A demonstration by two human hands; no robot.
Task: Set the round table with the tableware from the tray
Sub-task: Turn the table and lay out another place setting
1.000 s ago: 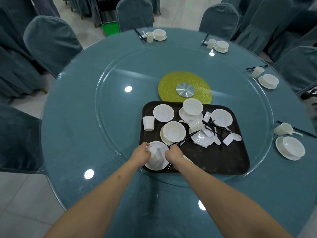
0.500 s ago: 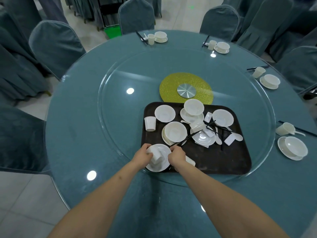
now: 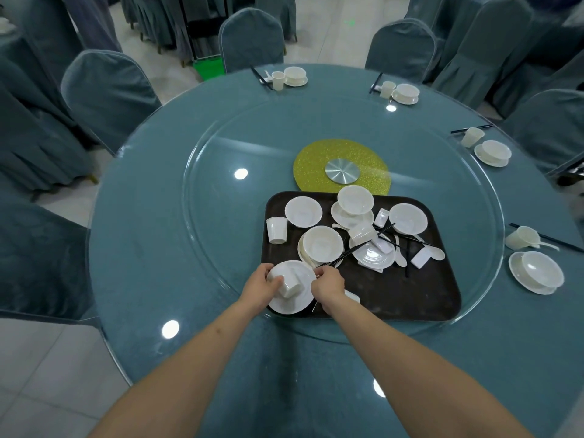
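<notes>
Tableware sits heaped on a dark brown tray (image 3: 410, 295) resting on the glass turntable (image 3: 205, 200) of the round table (image 3: 132, 248), near side, right of centre. The left hand (image 3: 259, 284) grips the left rim of a white saucer (image 3: 290, 301) at the tray's near-left corner, thumb laid against a white cup (image 3: 289, 286) lying tipped on that saucer; fingers are curled under the rim. The right hand (image 3: 327, 287) is at the saucer's right edge, fingers pinched together around what appear to be black chopsticks (image 3: 344, 256) running up and right; whether they are fully clamped cannot be told.

Remaining stock on the tray: an upright cup (image 3: 276, 230) at far left, a bowl on stacked saucers (image 3: 322, 245) at centre, further bowls, saucers, spoons and rests in disorder to the right. Four place settings stand around the far and right rim of the table; the nearest right setting (image 3: 535, 271) has its cup on its side.

Assessment: pieces look like glazed ceramic or melamine, rigid, light individually, smooth and liable to slip. The loose cup will likely roll or slide off if the saucer tilts. Recommended hold: saucer by opposite rim edges, kept level, thumb steadying the cup; chopsticks taken as a pair near mid-length. Clashing against neighbouring pieces on lift risks chipping.
</notes>
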